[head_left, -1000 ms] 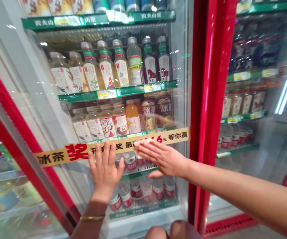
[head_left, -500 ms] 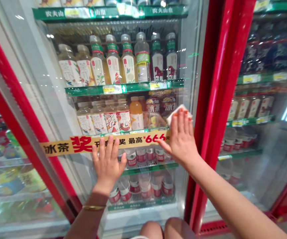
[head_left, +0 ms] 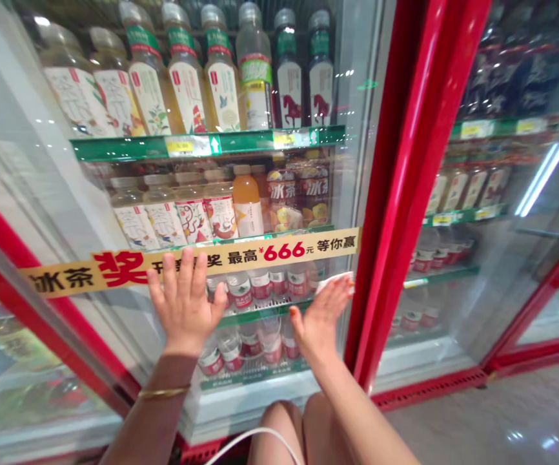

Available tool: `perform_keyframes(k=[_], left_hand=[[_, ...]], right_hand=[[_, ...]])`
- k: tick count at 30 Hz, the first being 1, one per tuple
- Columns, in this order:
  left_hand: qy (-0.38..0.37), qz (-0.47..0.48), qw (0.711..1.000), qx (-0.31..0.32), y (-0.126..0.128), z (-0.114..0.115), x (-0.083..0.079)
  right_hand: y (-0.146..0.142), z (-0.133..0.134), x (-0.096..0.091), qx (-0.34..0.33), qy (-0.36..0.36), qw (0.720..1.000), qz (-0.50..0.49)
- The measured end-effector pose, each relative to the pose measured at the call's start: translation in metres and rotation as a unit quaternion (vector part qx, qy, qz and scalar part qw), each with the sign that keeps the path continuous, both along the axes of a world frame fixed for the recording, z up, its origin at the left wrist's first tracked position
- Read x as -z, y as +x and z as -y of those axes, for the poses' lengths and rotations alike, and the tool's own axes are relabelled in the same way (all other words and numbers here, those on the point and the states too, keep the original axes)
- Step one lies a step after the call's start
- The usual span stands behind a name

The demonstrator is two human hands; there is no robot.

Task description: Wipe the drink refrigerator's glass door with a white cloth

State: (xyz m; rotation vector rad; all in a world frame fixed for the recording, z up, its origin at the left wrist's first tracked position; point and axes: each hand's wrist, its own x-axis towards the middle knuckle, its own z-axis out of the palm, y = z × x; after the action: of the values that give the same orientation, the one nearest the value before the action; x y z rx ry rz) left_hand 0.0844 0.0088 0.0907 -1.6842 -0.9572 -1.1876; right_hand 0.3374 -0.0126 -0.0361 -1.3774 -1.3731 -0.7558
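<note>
My left hand (head_left: 185,300) lies flat on the glass door (head_left: 352,161), fingers stretched and spread, over the lower edge of a yellow promotional strip (head_left: 241,259). Nothing is held in it. Lower right on the same glass, my right hand (head_left: 319,316) presses a folded white cloth (head_left: 326,281) under its fingers; whether it is cloth or paper tissue is hard to tell. That hand is below the right end of the strip, near the red door frame (head_left: 381,194). The palm hides most of the cloth.
Behind the glass, bottled drinks (head_left: 221,90) stand on shelves with green edges (head_left: 129,147). Another glass-fronted cooler (head_left: 458,258) stands to the right, one more to the left. A white cord (head_left: 255,431) crosses above my knees (head_left: 279,426). Grey floor (head_left: 512,413) shows at lower right.
My right hand has slid down the glass with the cloth, from above the strip's right end to below it. My left hand stays at the strip. The view has tilted downward.
</note>
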Motion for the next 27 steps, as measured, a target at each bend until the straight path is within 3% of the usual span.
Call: perform_keyframes(k=[3,5,8,11,14,16,19,23,25,27], left_hand=[[-0.007,-0.007,1.0,-0.006,-0.002,0.0,0.0],[-0.016,-0.009,1.0,-0.008,-0.003,0.0,0.0],[-0.028,0.002,1.0,-0.007,-0.004,0.0,0.002],[-0.032,0.011,0.999,-0.006,-0.003,0.0,0.003],[-0.039,0.01,0.999,-0.01,-0.004,0.001,0.004],[-0.044,0.007,0.999,-0.013,-0.005,0.001,0.003],[-0.037,-0.001,0.999,-0.014,-0.005,0.001,0.003],[-0.039,0.015,0.999,-0.008,0.0,0.002,0.004],[-0.059,0.031,0.998,-0.006,0.001,0.003,0.005],[-0.079,0.035,0.996,-0.003,0.0,0.003,0.006]], right_hand=[[-0.037,0.007,0.031,-0.088,0.037,0.982,0.161],[-0.034,0.012,0.054,-0.107,0.044,0.97,0.215],[-0.007,0.014,0.069,-0.027,0.001,0.997,0.076],[-0.016,0.013,0.063,0.049,-0.036,0.995,-0.076],[-0.064,0.017,0.059,-0.002,-0.019,0.998,0.059],[-0.081,0.021,0.059,-0.057,0.006,0.981,0.185],[-0.055,0.023,0.057,-0.06,0.028,0.976,0.206],[-0.007,0.01,0.04,0.029,-0.003,1.0,-0.01],[-0.018,0.007,0.036,0.033,-0.026,0.997,-0.058],[-0.044,0.01,0.041,-0.028,-0.028,0.998,0.045]])
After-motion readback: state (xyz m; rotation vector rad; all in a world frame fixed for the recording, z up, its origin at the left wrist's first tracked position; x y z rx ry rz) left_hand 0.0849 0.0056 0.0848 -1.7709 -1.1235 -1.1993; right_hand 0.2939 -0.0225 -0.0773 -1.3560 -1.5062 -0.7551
